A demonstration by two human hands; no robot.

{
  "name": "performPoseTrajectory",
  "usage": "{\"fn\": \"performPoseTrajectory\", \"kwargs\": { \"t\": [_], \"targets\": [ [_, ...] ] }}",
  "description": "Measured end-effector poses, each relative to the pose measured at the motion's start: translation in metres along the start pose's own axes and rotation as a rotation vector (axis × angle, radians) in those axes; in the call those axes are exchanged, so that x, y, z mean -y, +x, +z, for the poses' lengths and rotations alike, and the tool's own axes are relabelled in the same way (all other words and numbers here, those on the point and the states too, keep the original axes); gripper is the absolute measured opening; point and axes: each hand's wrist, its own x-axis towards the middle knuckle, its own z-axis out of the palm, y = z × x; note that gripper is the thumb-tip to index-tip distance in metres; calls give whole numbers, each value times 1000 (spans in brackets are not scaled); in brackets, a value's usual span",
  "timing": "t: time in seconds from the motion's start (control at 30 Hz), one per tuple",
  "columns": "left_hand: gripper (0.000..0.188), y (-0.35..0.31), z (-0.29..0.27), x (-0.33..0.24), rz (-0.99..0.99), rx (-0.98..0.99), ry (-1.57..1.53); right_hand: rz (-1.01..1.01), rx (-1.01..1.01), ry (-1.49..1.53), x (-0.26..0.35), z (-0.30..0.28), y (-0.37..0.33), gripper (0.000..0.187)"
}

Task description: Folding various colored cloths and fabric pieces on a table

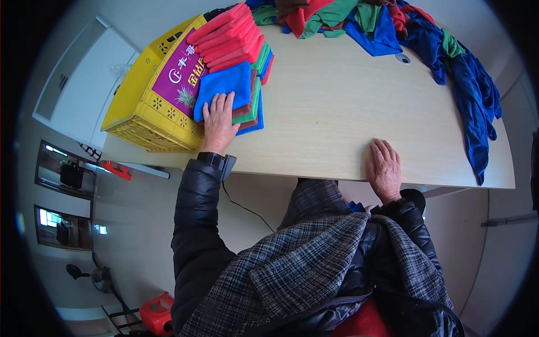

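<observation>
- Pale walls and a light floor surround a light wooden table (pixel 320 121) that fills the upper half; clock directions are read from the middle of the view.
- At 10 o'clock, far left, a white cupboard (pixel 67 92) stands beyond the table.
- At 8 o'clock, a dark fan (pixel 101 279) stands low by the wall.
- At 7 o'clock, a red stool (pixel 157 313) sits on the floor.
- At 10 o'clock, a yellow crate (pixel 126 104) with a purple panel occupies the table's left end.
- At 11 o'clock, just right of the crate, a blue folded cloth (pixel 233 80) tops a pile of brown, green and blue ones; a stack of red folded cloths (pixel 229 39) rises behind it, beside the crate.
- Between 10 and 11 o'clock, the left hand (pixel 220 121) lies over the near edge of the blue folded cloth, fingers stretched and slightly parted; whether it grips cannot be told.
- At 9 o'clock, a black wristband (pixel 211 159) circles that wrist.
- At 6 o'clock, a checked garment (pixel 314 264) covers the person's front.
- From 12 to 1 o'clock, loose cloths (pixel 337 16) in red, green, blue and brown lie heaped.
- At 3 o'clock, the right hand (pixel 386 168) rests on the near table edge, fingers extended close together, holding nothing.
- Between 2 and 3 o'clock, far right, long blue cloths (pixel 474 112) lie crumpled toward the near edge.
</observation>
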Motion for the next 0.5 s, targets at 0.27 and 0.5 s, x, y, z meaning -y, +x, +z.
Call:
{"fn": "performPoseTrajectory", "kwargs": {
  "t": [0.27,0.5],
  "targets": [
    [90,-3,20,7,65,-78,-11,24,10,20,-3,0,0,48],
    [90,0,28,13,82,-114,25,21,-2,38,-3,-2,-2,47]
  ]
}}
